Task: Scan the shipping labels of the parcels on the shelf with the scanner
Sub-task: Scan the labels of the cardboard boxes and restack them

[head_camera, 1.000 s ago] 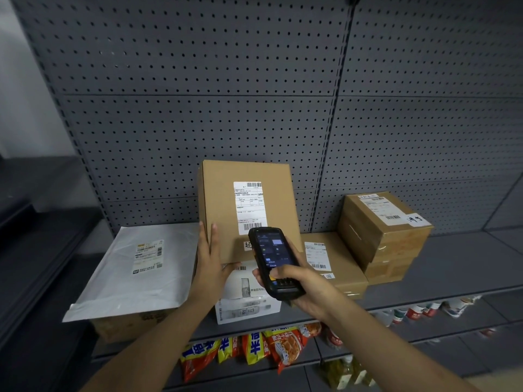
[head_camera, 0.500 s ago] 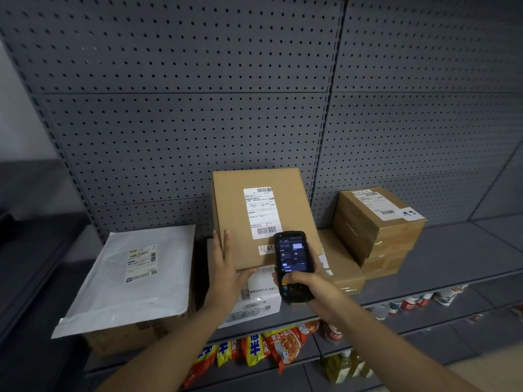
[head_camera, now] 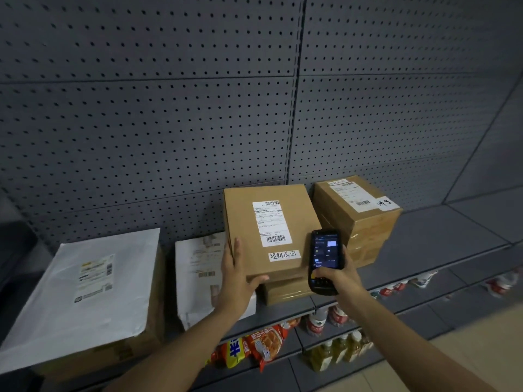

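Observation:
A flat brown parcel (head_camera: 268, 222) leans back on a lower brown box (head_camera: 285, 291). It carries a white shipping label (head_camera: 271, 223) and a handwritten white strip (head_camera: 283, 255). My left hand (head_camera: 237, 274) grips its lower left corner, thumb under the front edge. My right hand (head_camera: 338, 275) holds the black handheld scanner (head_camera: 325, 257) upright just right of that parcel, screen lit and facing me. A taller taped brown box (head_camera: 359, 219) with its own label stands to the right. A white parcel (head_camera: 198, 275) and a white mailer bag (head_camera: 90, 284) lie to the left.
All parcels rest on a grey metal shelf (head_camera: 441, 239) backed by grey pegboard (head_camera: 169, 108). The mailer bag lies on a cardboard box (head_camera: 119, 349). Snack packets (head_camera: 254, 346) and bottles (head_camera: 336, 352) fill the shelf below.
The flat brown parcel has moved right and now lies on the lower brown box, uncovering the white parcel. My right hand with the scanner shifted to the right of it.

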